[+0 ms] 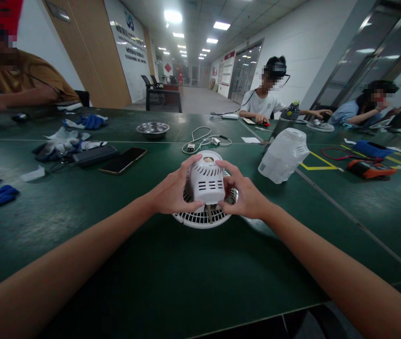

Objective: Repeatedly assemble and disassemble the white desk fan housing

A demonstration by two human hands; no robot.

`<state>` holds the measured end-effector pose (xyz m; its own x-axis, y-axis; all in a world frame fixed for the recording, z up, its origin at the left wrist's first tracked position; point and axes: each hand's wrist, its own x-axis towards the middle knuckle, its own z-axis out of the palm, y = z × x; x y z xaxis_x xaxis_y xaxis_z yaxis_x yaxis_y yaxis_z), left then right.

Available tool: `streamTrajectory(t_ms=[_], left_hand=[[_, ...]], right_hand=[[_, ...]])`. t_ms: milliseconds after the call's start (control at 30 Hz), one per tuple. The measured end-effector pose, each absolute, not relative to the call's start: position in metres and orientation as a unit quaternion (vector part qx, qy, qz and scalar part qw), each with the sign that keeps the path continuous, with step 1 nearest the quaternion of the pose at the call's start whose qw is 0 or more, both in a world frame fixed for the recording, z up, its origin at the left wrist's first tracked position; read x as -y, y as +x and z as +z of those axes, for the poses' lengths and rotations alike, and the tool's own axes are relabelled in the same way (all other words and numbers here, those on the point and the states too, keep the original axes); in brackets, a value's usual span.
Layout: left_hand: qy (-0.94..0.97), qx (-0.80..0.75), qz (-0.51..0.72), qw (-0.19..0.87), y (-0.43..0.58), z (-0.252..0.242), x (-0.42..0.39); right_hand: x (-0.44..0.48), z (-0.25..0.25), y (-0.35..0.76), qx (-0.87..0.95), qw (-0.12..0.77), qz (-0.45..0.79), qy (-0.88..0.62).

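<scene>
Between my two hands is a white plastic fan motor cover (207, 181) with rows of slots and a round hole in its top. My left hand (179, 186) grips its left side, thumb at the lower edge and fingers near the top. From the right, my right hand (242, 190) grips it the same way. Under the cover lies a round white fan grille (202, 220), flat on the green table (193, 273). The cover and my fingers hide the grille's middle. Whether the cover rests on the grille's centre I cannot tell.
A translucent white plastic housing (283, 155) stands to the right. Behind the grille lie a coiled white cable (203, 136) and a metal bowl (152, 129). Leftward are a phone (124, 160) and gloves (61, 143). An orange tool (370, 168) lies far right. Several people sit around the table.
</scene>
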<state>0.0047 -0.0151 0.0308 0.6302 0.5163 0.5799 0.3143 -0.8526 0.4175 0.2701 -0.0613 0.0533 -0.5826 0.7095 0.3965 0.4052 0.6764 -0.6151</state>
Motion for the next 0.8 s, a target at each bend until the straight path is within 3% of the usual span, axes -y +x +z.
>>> streamTrajectory(t_ms=[300,533,800], left_hand=[[0.851,-0.289,0.398,0.186,-0.008,0.019,0.007],[0.705,-0.516,0.465,0.142,-0.019,0.014,-0.007],[0.684,-0.549,0.469,0.104,-0.029,0.013,-0.012]], right_hand=[[0.057,0.051,0.278,0.872,0.319,0.176,-0.327],[0.04,0.047,0.303,0.848,0.355,0.157,-0.361],[0.033,0.044,0.307,0.814,0.396,0.087,-0.415]])
